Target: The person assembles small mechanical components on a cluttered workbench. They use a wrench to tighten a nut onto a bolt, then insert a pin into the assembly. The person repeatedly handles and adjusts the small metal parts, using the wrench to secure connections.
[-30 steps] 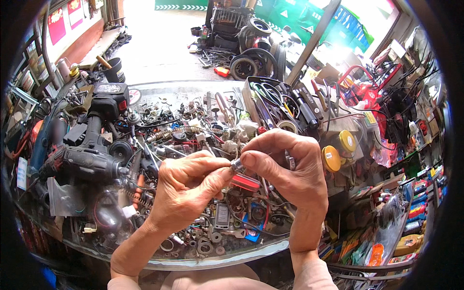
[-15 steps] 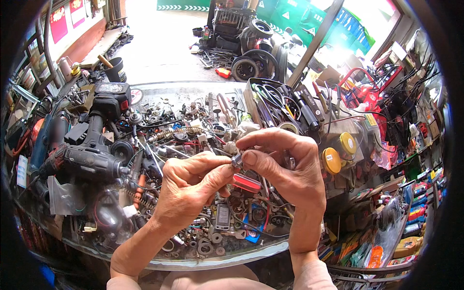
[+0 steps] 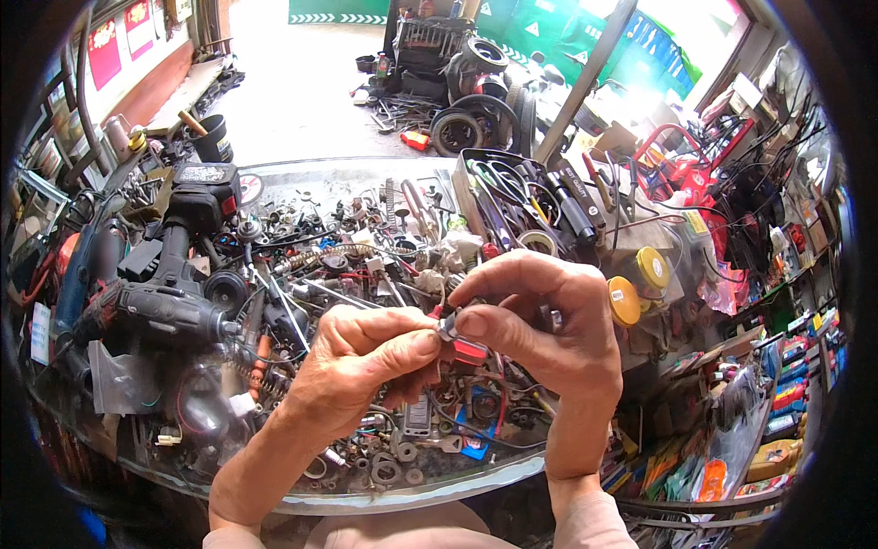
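Above the middle of the crowded bench, both hands meet at a small grey metal part (image 3: 447,328), perhaps a nut or bolt; its exact kind is too small to tell. My left hand (image 3: 352,366) pinches it from the left with thumb and forefinger. From the right, the thumb and forefinger of my right hand (image 3: 558,339) close on the same part. A second shiny metal piece (image 3: 556,319) shows among the curled fingers of my right hand. Just beneath the fingertips lies a red object (image 3: 470,352), partly hidden by the hands.
A black cordless impact wrench (image 3: 169,311) lies on the left of the glass-topped bench (image 3: 421,499). Loose washers (image 3: 385,471), springs and screws cover the middle. A tool-filled tray (image 3: 512,183) stands at the back, and yellow-lidded jars (image 3: 624,302) are at the right.
The metal part has shifted slightly down between my fingertips and looks turned. My left hand's fingers have re-settled on it; the view has tilted a little.
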Demonstrator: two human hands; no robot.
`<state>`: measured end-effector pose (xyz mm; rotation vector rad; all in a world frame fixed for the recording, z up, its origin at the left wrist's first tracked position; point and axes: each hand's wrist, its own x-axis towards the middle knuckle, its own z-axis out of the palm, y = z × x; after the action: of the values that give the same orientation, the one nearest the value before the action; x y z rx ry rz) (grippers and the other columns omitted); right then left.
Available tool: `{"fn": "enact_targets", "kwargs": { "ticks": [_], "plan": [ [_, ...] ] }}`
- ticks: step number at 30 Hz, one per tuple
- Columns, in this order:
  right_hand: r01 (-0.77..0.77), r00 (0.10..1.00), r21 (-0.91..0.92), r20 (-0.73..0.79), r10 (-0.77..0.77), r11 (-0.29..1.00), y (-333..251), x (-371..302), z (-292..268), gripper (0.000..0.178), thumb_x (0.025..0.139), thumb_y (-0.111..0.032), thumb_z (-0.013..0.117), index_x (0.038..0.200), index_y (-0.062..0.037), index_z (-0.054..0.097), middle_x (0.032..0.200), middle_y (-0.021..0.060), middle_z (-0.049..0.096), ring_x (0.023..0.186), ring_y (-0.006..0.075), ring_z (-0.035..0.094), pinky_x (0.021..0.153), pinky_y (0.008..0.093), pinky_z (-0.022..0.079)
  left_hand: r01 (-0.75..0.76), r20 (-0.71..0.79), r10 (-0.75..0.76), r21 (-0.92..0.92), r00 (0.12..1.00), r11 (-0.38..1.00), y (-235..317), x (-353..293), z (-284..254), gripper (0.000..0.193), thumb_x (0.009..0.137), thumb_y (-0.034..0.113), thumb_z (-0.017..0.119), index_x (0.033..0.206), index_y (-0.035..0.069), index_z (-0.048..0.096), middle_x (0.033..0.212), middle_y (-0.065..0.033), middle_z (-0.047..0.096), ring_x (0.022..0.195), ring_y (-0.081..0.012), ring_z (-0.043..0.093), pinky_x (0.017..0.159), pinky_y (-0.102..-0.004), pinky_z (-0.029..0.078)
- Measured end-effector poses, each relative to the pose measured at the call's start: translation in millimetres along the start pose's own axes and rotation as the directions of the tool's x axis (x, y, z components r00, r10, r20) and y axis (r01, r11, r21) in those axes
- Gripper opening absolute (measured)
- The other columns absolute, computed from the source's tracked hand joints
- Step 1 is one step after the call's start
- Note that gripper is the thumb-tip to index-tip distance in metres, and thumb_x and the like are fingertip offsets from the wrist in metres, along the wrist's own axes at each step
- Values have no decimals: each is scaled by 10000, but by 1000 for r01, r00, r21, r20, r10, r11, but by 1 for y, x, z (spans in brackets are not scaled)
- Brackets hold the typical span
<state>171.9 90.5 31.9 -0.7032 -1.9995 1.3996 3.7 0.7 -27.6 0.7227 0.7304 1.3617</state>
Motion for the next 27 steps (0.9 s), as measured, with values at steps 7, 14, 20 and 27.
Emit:
{"fn": "enact_targets", "kwargs": {
  "ticks": [7,14,20,27],
  "plan": [
    [18,994,-32,-105,-21,999,12,3,7,173,765,-102,767,836,10,656,729,22,661,666,24,589,555,149,444,-99,-115,134,270,984,958,0,0,5,182,864,117,661,1003,1,679,783,-36,631,630,-77,591,476,-167,410],
    [143,951,-209,-241,-193,967,15,5,20,180,753,-133,786,772,-13,653,581,-92,532,508,-42,378,433,143,244,-348,-59,495,639,867,686,-7,2,8,136,852,33,647,961,-45,674,789,-51,611,674,-89,598,566,-196,483],
    [27,984,10,-174,-25,1000,7,3,18,181,781,-133,759,863,4,673,673,-39,592,570,-20,446,470,152,317,-241,-185,362,470,914,849,-2,0,15,125,852,23,641,943,-57,670,814,-62,609,669,-98,599,577,-199,493],
    [87,979,-164,-170,-115,983,11,4,14,152,770,-124,767,800,-6,676,633,-65,586,552,-38,425,455,144,292,-336,-71,469,605,880,722,-12,3,8,120,844,2,638,946,-53,670,816,-66,610,673,-101,608,595,-204,511]
  ]
}}
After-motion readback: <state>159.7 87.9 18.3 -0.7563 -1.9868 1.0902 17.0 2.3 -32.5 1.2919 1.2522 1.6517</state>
